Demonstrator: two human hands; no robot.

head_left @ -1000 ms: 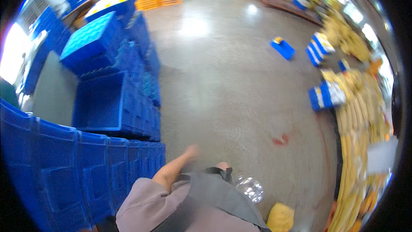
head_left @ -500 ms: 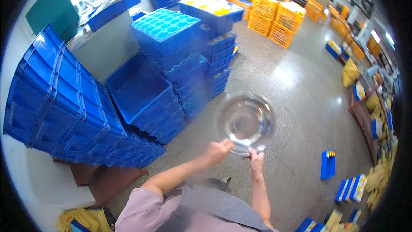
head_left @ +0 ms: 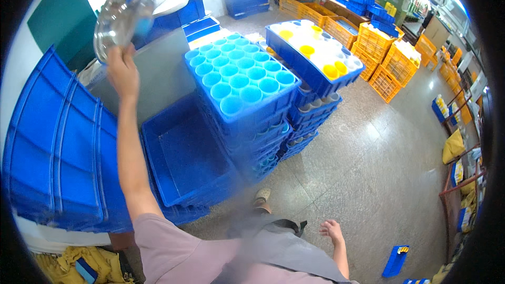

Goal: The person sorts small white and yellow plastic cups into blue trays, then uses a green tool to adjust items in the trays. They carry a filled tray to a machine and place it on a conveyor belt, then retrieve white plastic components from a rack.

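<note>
The fingers of the left hand are clamped on the lower rim of a steel bowl, the ends of some of them lost against the bright metal, so that the exact placing of the thumb cannot be told. The bowl is held up at the person's left, well apart from the body, at the end of an outstretched arm. It is turned on edge: its outline is a narrow oval whose long axis leans, the lower end near the hand and the upper end tipped toward the right. Glare and blur make it hard to settle which way its mouth faces, and a bluish patch on its right side may be reflection or something beyond. The right hand hangs low on the other side, bare of any object, its fingers loosely bent and slightly apart. Behind the bowl, a green panel is partly covered. Below it, a grey board is crossed by the arm, which also hides part of a stack of blue crates. Just right of the forearm, an open crate shows its inside; beyond it stand a tray of pale blue cups and a crate of white and yellow cups. A dark smear veils the apron, and the lower edge cuts off yellow sacks.
</note>
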